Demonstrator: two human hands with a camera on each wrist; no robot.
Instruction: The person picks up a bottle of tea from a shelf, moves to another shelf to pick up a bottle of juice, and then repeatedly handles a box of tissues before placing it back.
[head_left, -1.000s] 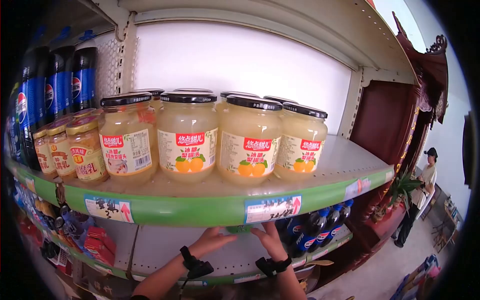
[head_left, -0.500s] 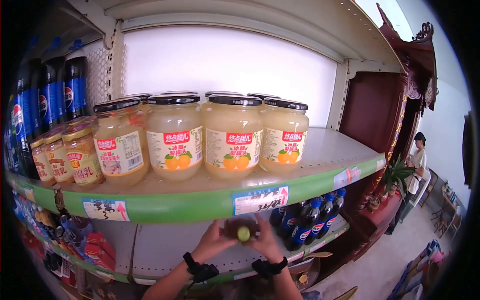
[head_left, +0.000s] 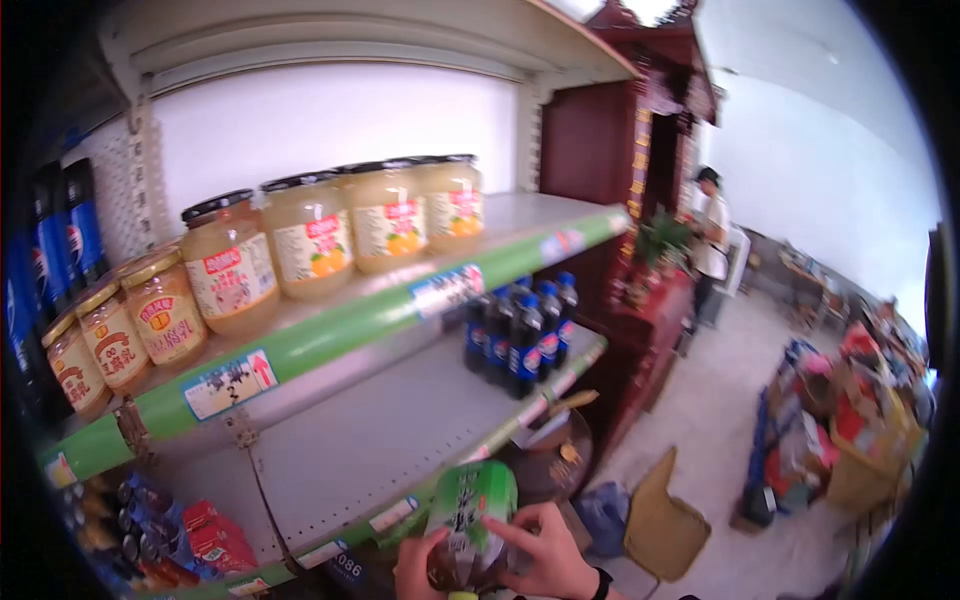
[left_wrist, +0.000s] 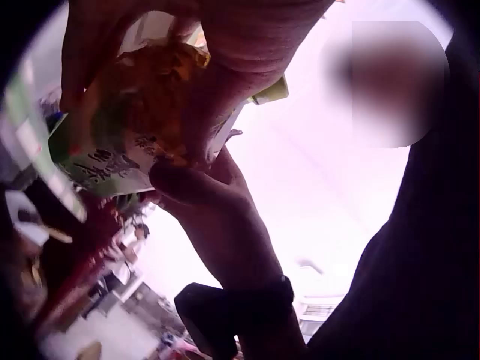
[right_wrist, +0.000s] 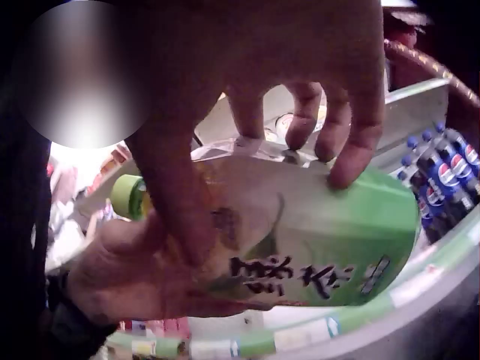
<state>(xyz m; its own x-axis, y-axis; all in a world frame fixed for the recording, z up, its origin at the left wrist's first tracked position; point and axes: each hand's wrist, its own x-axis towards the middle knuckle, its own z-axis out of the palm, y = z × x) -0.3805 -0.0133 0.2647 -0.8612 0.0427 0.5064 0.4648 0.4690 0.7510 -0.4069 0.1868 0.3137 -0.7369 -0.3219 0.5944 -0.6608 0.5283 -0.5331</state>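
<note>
A large tea bottle (head_left: 468, 510) with a green label and dark writing lies between my two hands, its yellow-green cap (right_wrist: 127, 196) pointing back toward my body. My left hand (head_left: 418, 565) grips the bottle's left side near the neck. My right hand (head_left: 550, 552) holds the other side, its fingers spread over the label. In the right wrist view, brown liquid near the neck shows past the thumb, and the left hand (right_wrist: 127, 270) supports the bottle from below.
Several Pepsi bottles (head_left: 525, 335) stand at the right end of the lower shelf (head_left: 370, 430). Above, fruit jars (head_left: 310, 235) and smaller jars (head_left: 160, 305) line the green-edged shelf. Red packets (head_left: 218, 540) sit lower left. A person (head_left: 710, 235) stands behind a plant; piled goods (head_left: 830, 430) lie right.
My hands have drawn the bottle out from under the upper shelf edge toward my body. The head view has swung right, and the bottle's green label now shows.
</note>
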